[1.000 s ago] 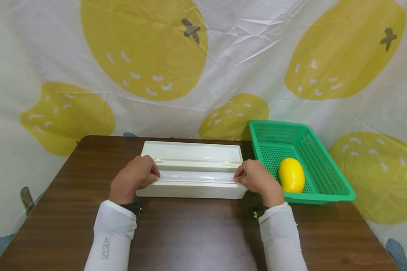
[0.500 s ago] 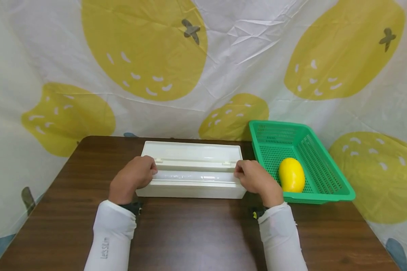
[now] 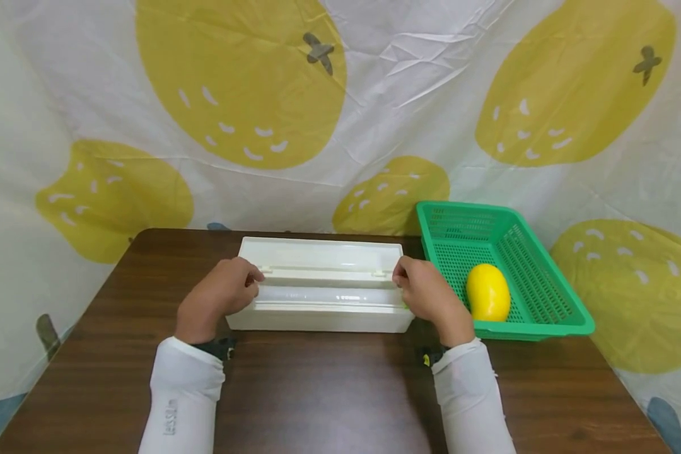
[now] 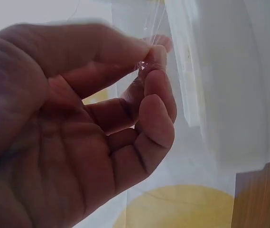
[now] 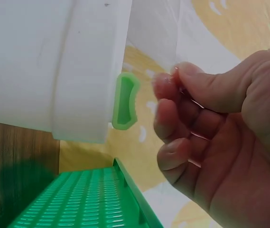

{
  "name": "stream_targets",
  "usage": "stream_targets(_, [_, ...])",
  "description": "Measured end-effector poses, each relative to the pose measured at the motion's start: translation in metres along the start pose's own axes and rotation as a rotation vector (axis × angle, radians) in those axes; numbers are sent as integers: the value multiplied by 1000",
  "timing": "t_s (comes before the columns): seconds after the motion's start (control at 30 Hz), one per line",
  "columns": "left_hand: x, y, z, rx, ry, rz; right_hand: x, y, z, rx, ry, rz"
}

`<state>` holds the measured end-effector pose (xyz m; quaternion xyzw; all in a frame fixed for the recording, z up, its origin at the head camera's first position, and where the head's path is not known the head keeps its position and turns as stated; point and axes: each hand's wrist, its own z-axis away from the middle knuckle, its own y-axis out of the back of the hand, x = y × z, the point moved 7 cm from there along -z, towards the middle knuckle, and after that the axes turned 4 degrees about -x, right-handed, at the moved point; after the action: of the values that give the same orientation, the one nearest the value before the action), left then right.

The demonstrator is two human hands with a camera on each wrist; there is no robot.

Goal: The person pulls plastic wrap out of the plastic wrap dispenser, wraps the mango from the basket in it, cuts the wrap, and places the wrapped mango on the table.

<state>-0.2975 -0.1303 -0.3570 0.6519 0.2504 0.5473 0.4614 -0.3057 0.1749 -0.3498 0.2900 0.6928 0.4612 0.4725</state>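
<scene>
A white cling film dispenser (image 3: 320, 320) lies on the table with its lid (image 3: 323, 253) tipped back. Inside it sits a shiny roll of cling film (image 3: 318, 294). At the dispenser's left end my left hand (image 3: 220, 293) pinches a gathered edge of clear cling film (image 4: 153, 28) between thumb and index finger. My right hand (image 3: 428, 290) is raised over the right end, thumb and index fingertip pressed together on the clear film's edge. A green slide cutter (image 5: 125, 102) projects from the dispenser's right end, just beside the right fingertips.
To the right stands a green plastic basket (image 3: 545, 331) holding a yellow mango-like fruit (image 3: 488, 293). Brown wooden tabletop (image 3: 329, 391) stretches in front of the dispenser. A lemon-printed curtain (image 3: 374, 126) hangs right behind the table.
Both hands have risen slightly off the roll, the left also shifting a little left. The green slide cutter now shows by the right hand.
</scene>
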Motion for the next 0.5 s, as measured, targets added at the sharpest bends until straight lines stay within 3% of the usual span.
stream_targets(0.2, [1, -1, 1, -16, 7, 29, 0, 3, 0, 58, 1, -12])
stream_targets(0.5, [2, 11, -1, 123, -2, 39, -1, 13, -1, 162, 18, -30])
